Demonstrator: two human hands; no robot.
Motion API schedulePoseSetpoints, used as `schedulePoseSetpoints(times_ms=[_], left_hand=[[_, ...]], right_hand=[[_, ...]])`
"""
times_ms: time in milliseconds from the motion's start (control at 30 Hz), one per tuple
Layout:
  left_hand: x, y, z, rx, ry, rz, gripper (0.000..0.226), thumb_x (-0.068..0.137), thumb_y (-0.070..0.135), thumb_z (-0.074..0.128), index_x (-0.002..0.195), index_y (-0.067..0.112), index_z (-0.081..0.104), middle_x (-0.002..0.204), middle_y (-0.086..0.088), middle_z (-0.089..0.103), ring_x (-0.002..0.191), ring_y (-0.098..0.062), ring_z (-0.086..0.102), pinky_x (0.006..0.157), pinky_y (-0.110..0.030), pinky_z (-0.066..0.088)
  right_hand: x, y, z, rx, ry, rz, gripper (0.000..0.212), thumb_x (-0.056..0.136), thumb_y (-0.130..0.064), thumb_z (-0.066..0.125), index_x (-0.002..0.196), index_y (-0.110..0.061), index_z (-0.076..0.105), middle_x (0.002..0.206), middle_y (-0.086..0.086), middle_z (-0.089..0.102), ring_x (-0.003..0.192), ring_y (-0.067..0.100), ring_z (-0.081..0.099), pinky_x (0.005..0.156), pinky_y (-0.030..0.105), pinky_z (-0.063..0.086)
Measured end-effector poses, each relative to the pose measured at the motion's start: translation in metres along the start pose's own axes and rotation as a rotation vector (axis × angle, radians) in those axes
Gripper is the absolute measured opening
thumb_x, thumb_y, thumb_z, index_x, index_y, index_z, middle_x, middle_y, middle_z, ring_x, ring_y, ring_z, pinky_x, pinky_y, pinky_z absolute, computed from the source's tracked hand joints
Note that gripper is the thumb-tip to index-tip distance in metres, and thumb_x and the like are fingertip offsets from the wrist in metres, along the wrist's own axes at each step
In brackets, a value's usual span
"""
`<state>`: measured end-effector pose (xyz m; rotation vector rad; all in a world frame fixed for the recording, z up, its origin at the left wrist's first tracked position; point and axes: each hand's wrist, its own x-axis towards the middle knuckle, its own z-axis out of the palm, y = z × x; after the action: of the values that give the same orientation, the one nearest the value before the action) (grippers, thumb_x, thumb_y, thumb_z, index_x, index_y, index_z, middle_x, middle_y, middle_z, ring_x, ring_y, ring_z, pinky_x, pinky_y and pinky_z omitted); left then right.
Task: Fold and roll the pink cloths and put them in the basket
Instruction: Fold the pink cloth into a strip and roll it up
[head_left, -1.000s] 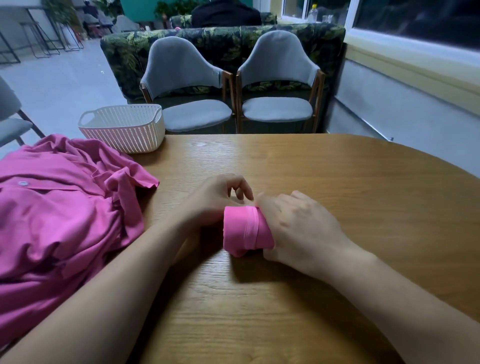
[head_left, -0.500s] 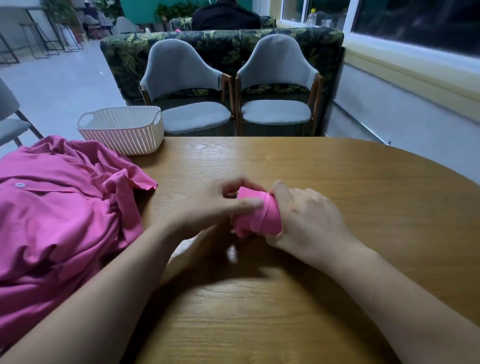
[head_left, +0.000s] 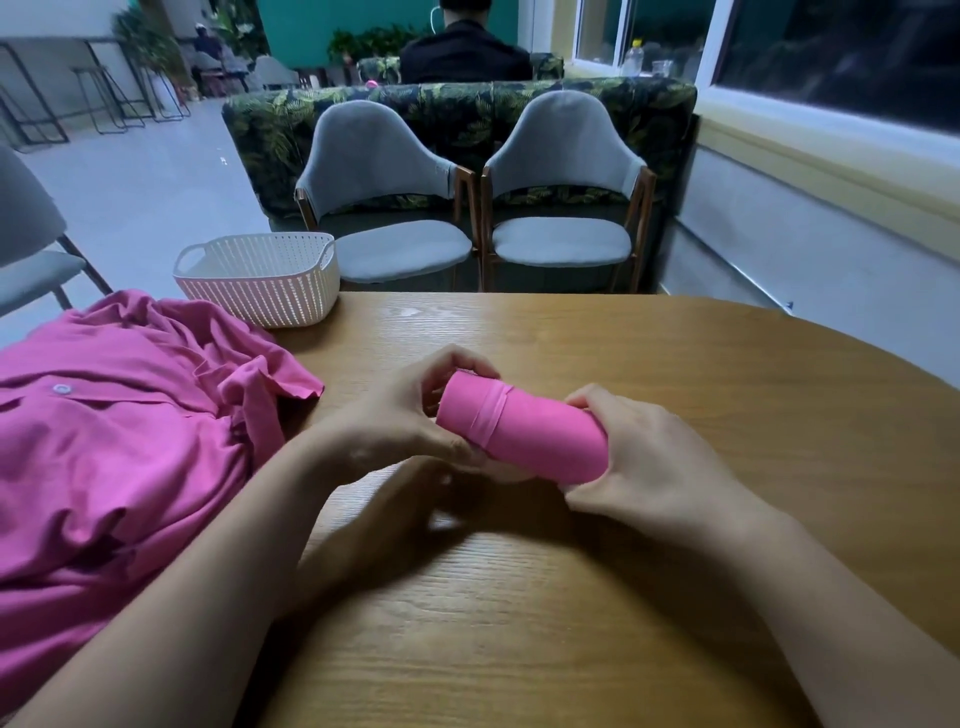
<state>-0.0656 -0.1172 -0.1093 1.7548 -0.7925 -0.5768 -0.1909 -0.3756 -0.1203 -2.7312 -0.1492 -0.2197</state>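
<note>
Left hand and right hand grip a smooth, tightly rolled pink cloth cylinder above the grainy wooden table.

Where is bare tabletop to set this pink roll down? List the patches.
Free: the round wooden table's right side, from the right hand to the edge; the far strip right of the white perforated basket; the near wood between the forearms. Crowded: the left, where the heap of unfolded pink cloths lies.

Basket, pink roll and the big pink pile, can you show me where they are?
basket (head_left: 270, 291): head view, its front wall.
pink roll (head_left: 540, 441): head view, middle of the roll.
pink pile (head_left: 119, 457): head view, middle of the crumpled heap.
</note>
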Motion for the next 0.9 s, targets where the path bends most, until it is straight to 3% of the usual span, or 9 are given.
schedulePoseSetpoints(times_ms=[133,300,433,767,900], left_hand=[[0.002,0.012,-0.002,0.329,0.123,0.08,0.077,0.066,0.0,0.094,0.129,0.029,0.062,0.121,0.011,0.067,0.112,-0.009,0.064,0.09,-0.02,0.051],[0.01,0.028,-0.023,0.851,0.211,0.259,0.078,0.06,0.036,0.097,0.128,0.038,0.058,0.127,0.018,0.056,0.12,-0.013,0.053,0.099,-0.042,0.045],[0.014,0.046,-0.047,1.147,0.258,0.284,0.08,0.063,0.053,0.091,0.132,0.041,0.052,0.131,0.021,0.055,0.125,-0.013,0.048,0.101,-0.045,0.038],[0.018,0.053,-0.168,1.583,0.433,0.132,0.059,0.066,0.049,0.072,0.12,0.033,0.055,0.111,0.012,0.065,0.105,-0.019,0.058,0.089,-0.042,0.042],[0.02,0.052,-0.229,1.608,0.47,0.048,0.06,0.065,0.047,0.073,0.12,0.03,0.06,0.107,0.008,0.068,0.1,-0.023,0.06,0.083,-0.04,0.047]], right_hand=[[0.005,0.0,0.003,0.006,0.122,-0.055,0.064,0.071,-0.047,0.082,0.126,-0.037,0.051,0.111,-0.017,0.059,0.097,0.009,0.059,0.073,0.03,0.053],[0.03,-0.006,-0.004,-0.044,0.184,-0.08,0.065,0.069,-0.035,0.083,0.128,-0.034,0.054,0.111,-0.014,0.06,0.097,0.012,0.058,0.074,0.034,0.054],[0.068,-0.022,-0.016,-0.07,0.183,-0.13,0.067,0.066,-0.036,0.083,0.127,-0.032,0.055,0.111,-0.011,0.062,0.097,0.015,0.058,0.074,0.035,0.052],[0.207,-0.092,-0.005,-0.009,0.226,-0.299,0.071,0.072,-0.049,0.085,0.134,-0.031,0.054,0.119,-0.007,0.062,0.105,0.02,0.06,0.082,0.043,0.054],[0.267,-0.123,0.009,0.096,0.241,-0.313,0.083,0.073,-0.051,0.088,0.142,-0.026,0.051,0.13,-0.002,0.062,0.115,0.023,0.061,0.091,0.044,0.053]])
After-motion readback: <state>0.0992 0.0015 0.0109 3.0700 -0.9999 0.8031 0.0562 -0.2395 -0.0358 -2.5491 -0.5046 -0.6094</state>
